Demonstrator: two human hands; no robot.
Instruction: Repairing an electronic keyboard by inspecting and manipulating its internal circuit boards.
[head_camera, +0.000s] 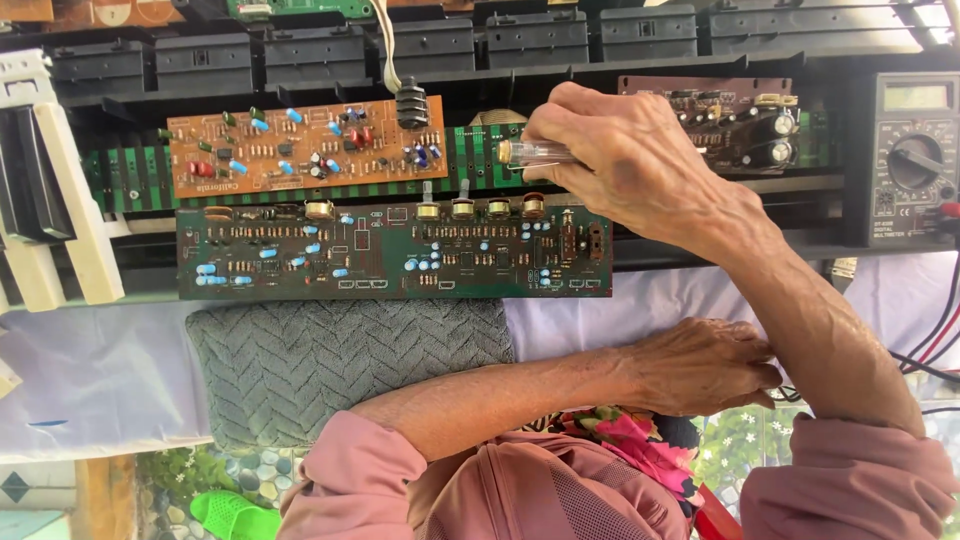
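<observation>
Over the bench, in the head view, your right hand (630, 160) is up above the boards with its fingers closed round a clear-handled tool (535, 152). The see-through handle pokes out to the left of your fist. The working end is hidden under the hand, so I can't tell what it touches.

The tool sits just above the top edge of the long green circuit board (395, 250), near the row of brass-coloured knobs. The orange board (305, 148) is off to the left, and a smaller brown board (735, 120) lies just right of your knuckles.

Your left hand (700, 365) is down low. It grips nothing, fingers loosely curled, and rests against your right forearm as if to brace it.

A black jack plug (411, 103) on a white lead hangs over the orange board's corner. The multimeter (905, 155) is at far right with its red and black leads trailing down. A grey knitted cloth (340, 365) lies below the green board.

My read is that you're mid-work on the electronics, tool brought in over the boards. Any contact from here calls for a steady tip, because those parts stand crowded together. That braced forearm should help.
</observation>
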